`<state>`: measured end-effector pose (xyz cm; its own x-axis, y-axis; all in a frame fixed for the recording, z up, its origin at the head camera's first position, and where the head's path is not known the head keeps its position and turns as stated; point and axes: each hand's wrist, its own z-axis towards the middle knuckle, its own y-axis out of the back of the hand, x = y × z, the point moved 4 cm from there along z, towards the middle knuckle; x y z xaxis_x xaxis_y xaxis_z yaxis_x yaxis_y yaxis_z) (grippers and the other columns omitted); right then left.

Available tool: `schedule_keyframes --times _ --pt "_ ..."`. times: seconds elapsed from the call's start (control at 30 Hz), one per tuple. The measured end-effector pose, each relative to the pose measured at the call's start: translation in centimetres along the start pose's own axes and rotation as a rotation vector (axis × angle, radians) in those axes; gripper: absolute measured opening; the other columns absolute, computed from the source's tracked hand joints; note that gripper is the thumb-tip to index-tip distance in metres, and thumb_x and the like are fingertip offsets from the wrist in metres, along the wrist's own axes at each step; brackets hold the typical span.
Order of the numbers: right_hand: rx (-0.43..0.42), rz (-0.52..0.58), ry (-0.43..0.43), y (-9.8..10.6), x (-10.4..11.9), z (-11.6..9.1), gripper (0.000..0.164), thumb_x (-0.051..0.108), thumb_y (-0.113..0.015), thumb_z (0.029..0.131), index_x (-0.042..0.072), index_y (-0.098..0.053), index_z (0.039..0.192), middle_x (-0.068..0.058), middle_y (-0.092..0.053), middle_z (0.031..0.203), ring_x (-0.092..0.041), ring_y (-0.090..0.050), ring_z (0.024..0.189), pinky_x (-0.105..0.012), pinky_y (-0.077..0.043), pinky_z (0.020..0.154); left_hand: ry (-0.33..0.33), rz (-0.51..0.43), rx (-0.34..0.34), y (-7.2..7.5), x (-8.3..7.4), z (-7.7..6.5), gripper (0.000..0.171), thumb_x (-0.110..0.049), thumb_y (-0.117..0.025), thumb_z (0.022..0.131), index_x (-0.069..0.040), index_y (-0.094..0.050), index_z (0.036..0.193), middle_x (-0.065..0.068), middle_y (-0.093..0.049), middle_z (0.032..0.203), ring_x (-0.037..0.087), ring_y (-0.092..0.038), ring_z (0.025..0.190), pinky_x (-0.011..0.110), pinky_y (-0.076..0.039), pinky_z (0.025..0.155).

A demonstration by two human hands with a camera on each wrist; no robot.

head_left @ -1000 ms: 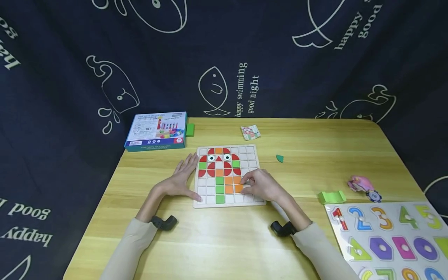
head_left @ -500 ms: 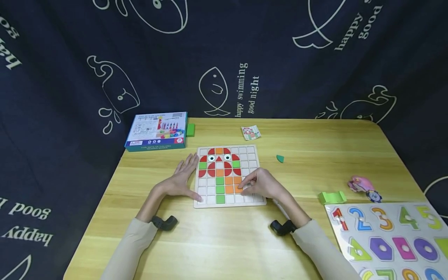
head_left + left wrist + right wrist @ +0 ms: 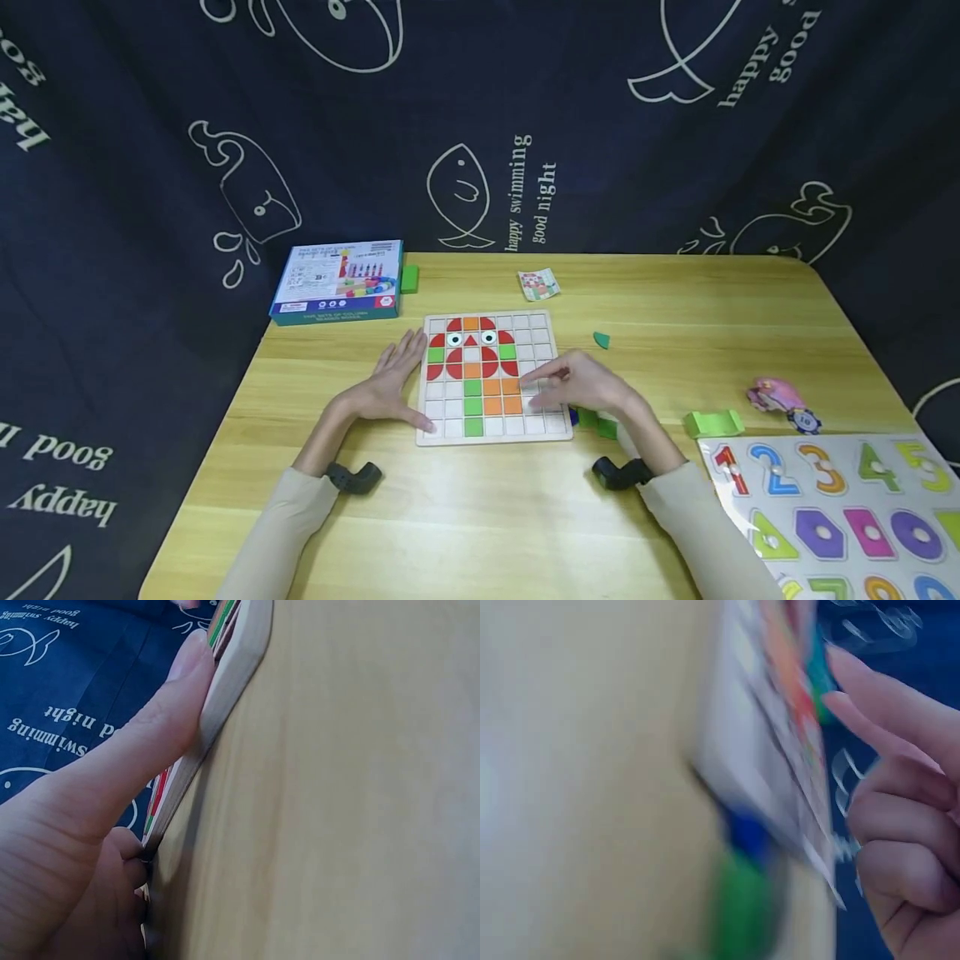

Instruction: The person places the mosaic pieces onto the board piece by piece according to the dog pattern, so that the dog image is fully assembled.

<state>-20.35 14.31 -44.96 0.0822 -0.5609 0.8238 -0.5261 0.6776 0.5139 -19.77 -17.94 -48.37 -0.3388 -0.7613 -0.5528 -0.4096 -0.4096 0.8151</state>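
Observation:
A white gridded board (image 3: 453,408) lies in the middle of the table in the head view. On it, red, orange and green pieces form an owl-like picture, with orange squares (image 3: 512,405) in a block and a column of green squares (image 3: 472,407). My left hand (image 3: 382,392) is spread along the left side, its thumb on the near corner; the left wrist view shows the thumb against the board's edge (image 3: 225,697). Over the right columns is my right hand (image 3: 581,383), thumb and index finger apart with nothing between them, other fingers curled in the right wrist view.
Green pieces (image 3: 606,427) and a blue one lie under my right wrist. A teal quarter-round piece (image 3: 602,340) and a picture card (image 3: 538,284) lie beyond. A flat box (image 3: 337,275) stands back left; a number-and-shape puzzle (image 3: 772,502) and green holder (image 3: 714,425) are at right.
My right hand has left the lowest right orange square and moved right, its thumb and index finger spreading. Green and blue pieces beside the board have come into view. The left hand stays put.

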Motion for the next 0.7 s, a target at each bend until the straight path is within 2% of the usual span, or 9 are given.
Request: schedule_keyframes --times 0.17,0.23,0.3,0.4,0.47,0.57,0.7 --pt "-0.283 -0.034 -0.151 6.7 -3.2 -0.6 0.039 0.025 -0.077 0.082 0.012 -0.07 0.118 0.005 -0.038 0.057 -0.012 -0.033 0.051 -0.024 -0.03 0.048 0.006 -0.004 0.004 0.0 -0.1 0.0 0.143 -0.063 -0.083 0.058 -0.012 0.007 0.155 0.008 0.016 0.163 0.027 0.017 0.151 0.051 0.007 0.123" --pt "-0.357 -0.067 -0.218 8.4 -4.5 -0.7 0.041 0.023 -0.077 0.081 0.01 -0.068 0.119 0.003 -0.047 0.063 -0.012 -0.037 0.055 -0.025 -0.035 0.053 0.009 -0.006 0.007 -0.1 -0.1 0.0 0.143 -0.063 -0.083 0.058 -0.012 0.007 0.155 0.008 0.016 0.163 0.027 0.017 0.151 0.051 0.007 0.123" --pt "-0.379 -0.09 -0.266 9.2 -5.5 -0.7 0.04 0.023 -0.077 0.082 0.008 -0.069 0.117 -0.005 -0.057 0.071 -0.017 -0.045 0.063 -0.028 -0.04 0.061 0.01 -0.008 0.008 -0.1 0.0 0.0 0.143 -0.063 -0.083 0.057 -0.013 0.008 0.155 0.008 0.016 0.163 0.026 0.017 0.151 0.051 0.008 0.123" --pt "-0.388 -0.133 -0.288 9.5 -6.0 -0.7 0.033 0.023 -0.077 0.082 0.006 -0.071 0.109 -0.014 -0.066 0.097 -0.022 -0.052 0.081 -0.029 -0.043 0.072 0.008 -0.012 0.007 -0.1 0.0 0.0 0.143 -0.063 -0.084 0.058 -0.013 0.008 0.155 0.008 0.016 0.163 0.026 0.017 0.151 0.051 0.008 0.123" --pt "-0.38 -0.153 -0.285 9.5 -6.1 -0.6 0.03 0.025 -0.077 0.081 0.005 -0.073 0.104 -0.014 -0.066 0.097 -0.023 -0.052 0.082 -0.028 -0.042 0.071 0.007 -0.013 0.006 -0.1 0.0 0.0 0.142 -0.062 -0.084 0.058 -0.013 0.008 0.155 0.008 0.016 0.163 0.026 0.017 0.151 0.051 0.008 0.123" --pt "-0.375 -0.179 -0.27 9.6 -6.1 -0.3 0.031 0.025 -0.079 0.08 0.008 -0.072 0.105 -0.004 -0.06 0.076 -0.018 -0.048 0.067 -0.027 -0.039 0.061 0.004 -0.015 0.005 -0.1 0.0 0.0 0.142 -0.062 -0.084 0.058 -0.013 0.008 0.155 0.008 0.016 0.163 0.027 0.017 0.151 0.052 0.008 0.123" --pt "-0.323 -0.158 -0.217 9.6 -6.2 0.4 0.037 0.019 -0.077 0.081 0.011 -0.068 0.117 0.006 -0.037 0.054 -0.012 -0.032 0.049 -0.026 -0.03 0.052 0.008 -0.014 0.004 -0.1 0.0 0.0 0.142 -0.062 -0.084 0.058 -0.013 0.008 0.155 0.007 0.017 0.163 0.026 0.018 0.151 0.051 0.007 0.123"
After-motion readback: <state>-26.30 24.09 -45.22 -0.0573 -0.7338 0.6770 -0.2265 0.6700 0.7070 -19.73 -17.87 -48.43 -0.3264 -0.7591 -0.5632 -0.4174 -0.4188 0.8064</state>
